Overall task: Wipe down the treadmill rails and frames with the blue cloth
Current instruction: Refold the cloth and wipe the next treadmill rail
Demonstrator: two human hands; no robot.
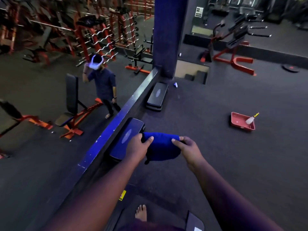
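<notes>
Underfoot, a dark rubber gym floor [233, 164] spreads across the whole room, lit dimly with a bluish cast. A long mirror wall fills the left side, its low dark ledge [116, 119] running diagonally up to a dark blue square pillar [165, 35]; the mirror shows orange-framed weight racks, benches and a person in a dark shirt wearing a white headset [96, 62]. Two black rectangular aerobic step platforms lie on the floor against the ledge, one nearer [125, 139] and one farther [157, 96]. An orange-framed weight machine [233, 45] stands at the far right. Well apart to the right, a shallow red plastic tray [236, 120] sits on the floor, holding a white squeeze bottle with a yellow tip [250, 120] lying tilted against its right wall. Out in front, the folded blue cloth [162, 148] hangs in the air above the floor, stretched between both hands: the left hand [139, 145] has its fingers curled round the cloth's left edge, and the right hand [187, 145] pinches the right edge between thumb and fingers. A bare foot [141, 212] shows below.
</notes>
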